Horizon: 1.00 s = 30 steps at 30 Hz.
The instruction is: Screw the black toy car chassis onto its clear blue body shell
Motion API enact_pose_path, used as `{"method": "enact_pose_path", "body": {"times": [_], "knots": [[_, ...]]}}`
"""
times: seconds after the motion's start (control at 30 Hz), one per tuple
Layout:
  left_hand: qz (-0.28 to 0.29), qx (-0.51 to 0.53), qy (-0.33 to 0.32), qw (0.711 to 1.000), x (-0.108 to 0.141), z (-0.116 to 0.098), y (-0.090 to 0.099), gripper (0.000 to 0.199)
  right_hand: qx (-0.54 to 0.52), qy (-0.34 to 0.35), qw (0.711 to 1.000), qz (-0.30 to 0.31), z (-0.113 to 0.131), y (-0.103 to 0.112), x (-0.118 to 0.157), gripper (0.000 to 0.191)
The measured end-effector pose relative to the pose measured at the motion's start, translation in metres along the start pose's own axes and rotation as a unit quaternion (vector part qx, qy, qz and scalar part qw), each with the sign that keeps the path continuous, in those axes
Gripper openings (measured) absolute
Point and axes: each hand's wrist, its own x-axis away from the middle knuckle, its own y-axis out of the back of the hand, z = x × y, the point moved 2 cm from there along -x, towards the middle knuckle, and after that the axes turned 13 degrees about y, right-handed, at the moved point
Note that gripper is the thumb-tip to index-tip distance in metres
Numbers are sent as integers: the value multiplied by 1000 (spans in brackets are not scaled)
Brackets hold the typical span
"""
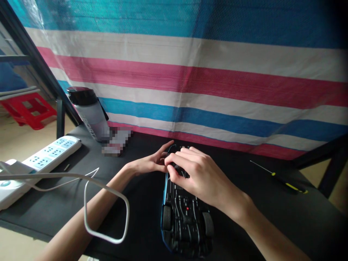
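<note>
A blue toy car (186,221) lies upside down on the black table (144,214), its dark underside and two wheels facing up. At the car's far end, my left hand (153,161) rests against its left side with the fingers spread. My right hand (194,168) is over the same end, fingers bent and thumb drawn in close to them. Whatever the right fingertips hold there, if anything, is too hidden to make out. Part of the far end is covered by both hands.
A screwdriver (288,183) lies at the right. On the left are a white power strip (51,154), a looping white cable (126,214) and a bottle (91,116) beside a blurred item (118,141). A striped sheet (190,79) hangs behind; a red stool (34,108) stands beyond.
</note>
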Motion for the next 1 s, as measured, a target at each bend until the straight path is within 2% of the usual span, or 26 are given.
{"method": "enact_pose_path", "body": {"times": [0.33, 0.47, 0.6, 0.67, 0.93, 1.0], "knots": [[0, -11, -2, 1000, 0, -1, 0, 107, 2, 5, 1000, 4, -2, 0, 1, 17], [5, -12, 10, 1000, 1, -3, 0, 108, -3, 17, 1000, -13, 0, -2, 1, 13], [-3, -13, 20, 1000, 1, -4, -1, 111, 0, 0, 1000, -4, 0, -2, 2, 18], [0, -5, 21, 1000, 1, -4, -2, 111, 0, 4, 1000, -7, 0, -2, 2, 13], [1, 9, 12, 1000, 1, -2, -2, 109, 1, -15, 1000, -10, 0, -3, 3, 11], [-2, 10, 14, 1000, 1, -1, -2, 107, 2, -35, 999, -13, 1, -3, 3, 9]]}}
